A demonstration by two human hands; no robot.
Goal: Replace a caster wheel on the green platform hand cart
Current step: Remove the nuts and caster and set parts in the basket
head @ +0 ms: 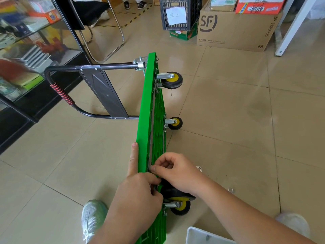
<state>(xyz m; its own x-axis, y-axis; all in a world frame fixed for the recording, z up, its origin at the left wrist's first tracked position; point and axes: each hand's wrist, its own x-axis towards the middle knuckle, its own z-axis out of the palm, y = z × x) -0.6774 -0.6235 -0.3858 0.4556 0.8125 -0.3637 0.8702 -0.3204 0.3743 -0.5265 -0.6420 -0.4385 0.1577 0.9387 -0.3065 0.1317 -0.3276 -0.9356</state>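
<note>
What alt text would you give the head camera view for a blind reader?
Two bare hands work at the near rim of a green cart tipped on its side on a tiled floor: the left hand grips the rim, the right hand pinches at it. Its caster wheels point right.

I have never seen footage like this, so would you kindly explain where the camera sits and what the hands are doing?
There is no machine here. One camera is worn on a person's head and looks down at their own two bare hands. A green cart stands on its side edge on the tiled floor. Its black handle reaches out to the left and its casters point right: a far caster, a middle caster and a near caster below the hands. The left hand holds the deck's near end, with its forefinger straight along the top face. The right hand pinches a small part at the rim; I cannot tell what it is. A small metal plate lies on the floor nearby.
</note>
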